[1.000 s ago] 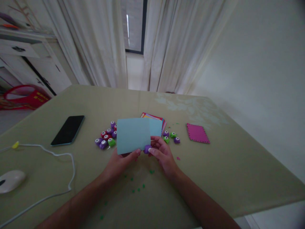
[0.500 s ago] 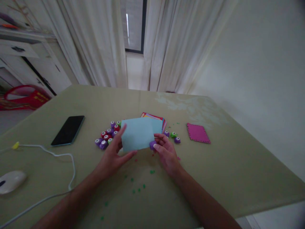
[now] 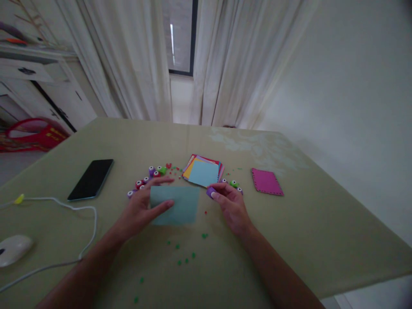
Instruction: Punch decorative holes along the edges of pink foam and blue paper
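“Above the near part of the table, what is the left hand doing?”

“Holding a light-blue card — thumb over the front face, one finger stretched out past the top edge. The card is slightly blurred.”

“And the right hand?”

“Closed down to a pinch, with a small purple piece between thumb and fingers. A gap separates it from the card on the left.”

“Does the piece touch the stack of coloured cards?”

“It shows just by the stack's near right corner, but I can't tell whether they touch. Another light-blue card lies on top there, with yellow, red and lilac edges fanned out underneath.”

“What else is close?”

“Eye-topped pieces in purple, red and green behind the left hand, which hides some of them. A few purple and green ones sit behind the right hand, partly covered too. Farther right lies a pink square with dark marks along its edges.”

“Nearer the wearer?”

“Tiny green bits, scattered. Off to the left — a dark-screened phone, a white cable and a white mouse.”
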Demonstrator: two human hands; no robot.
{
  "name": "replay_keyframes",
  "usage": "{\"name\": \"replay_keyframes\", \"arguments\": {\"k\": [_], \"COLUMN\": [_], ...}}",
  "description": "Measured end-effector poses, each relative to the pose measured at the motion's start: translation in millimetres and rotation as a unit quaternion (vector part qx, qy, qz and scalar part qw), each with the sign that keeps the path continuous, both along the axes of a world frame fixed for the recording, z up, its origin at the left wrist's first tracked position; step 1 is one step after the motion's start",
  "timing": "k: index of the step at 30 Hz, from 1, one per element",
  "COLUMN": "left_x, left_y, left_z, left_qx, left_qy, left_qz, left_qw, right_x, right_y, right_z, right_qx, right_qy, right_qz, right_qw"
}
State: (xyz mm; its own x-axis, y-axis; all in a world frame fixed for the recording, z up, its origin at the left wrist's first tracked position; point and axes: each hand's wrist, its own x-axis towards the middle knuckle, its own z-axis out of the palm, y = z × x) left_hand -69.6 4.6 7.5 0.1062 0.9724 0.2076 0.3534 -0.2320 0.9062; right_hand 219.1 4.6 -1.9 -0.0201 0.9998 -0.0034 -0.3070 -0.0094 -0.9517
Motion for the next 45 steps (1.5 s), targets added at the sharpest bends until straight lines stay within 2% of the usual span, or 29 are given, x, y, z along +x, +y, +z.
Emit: {"name": "replay_keyframes", "arguments": {"k": [2,4,8,11,16,24,29,34,41,45], "left_x": [2,5,9,11,9,10,10,7,5,3], "left_y": [-2,-3,-3,-3,-4,-3,-3,2,6,11], "left_z": [-4.7,-9.0,-7.8,-3.3,-4.1,-8.0,-7.4,-8.0,-8.3,-17.9], "left_qx": [-0.102,-0.157,-0.193,-0.187,-0.204,-0.215,-0.222,-0.206,-0.186,-0.126], "left_qy": [-0.069,-0.098,-0.03,0.004,-0.001,0.002,0.002,0.016,0.053,0.138], "left_qz": [-0.038,-0.058,-0.124,-0.139,-0.143,-0.161,-0.17,-0.168,-0.16,-0.151], "left_qw": [0.992,0.981,0.973,0.972,0.968,0.963,0.96,0.964,0.968,0.971], "right_x": [0,0,-1,-4,-9,-9,-8,-3,3,0], "right_y": [0,-2,-4,-5,-6,-9,-11,-10,-5,-8], "right_z": [2.5,4.0,2.5,-1.4,-5.2,-2.9,1.1,-0.3,-6.7,-2.7], "right_qx": [-0.021,-0.047,-0.076,-0.071,-0.049,-0.024,-0.035,-0.065,-0.065,-0.063], "right_qy": [0.019,0.035,0.029,0.012,-0.017,-0.036,-0.042,-0.047,-0.13,-0.17], "right_qz": [0.017,0.04,0.091,0.106,0.125,0.147,0.177,0.215,0.278,0.288], "right_qw": [0.999,0.997,0.992,0.992,0.991,0.988,0.983,0.973,0.95,0.94]}}
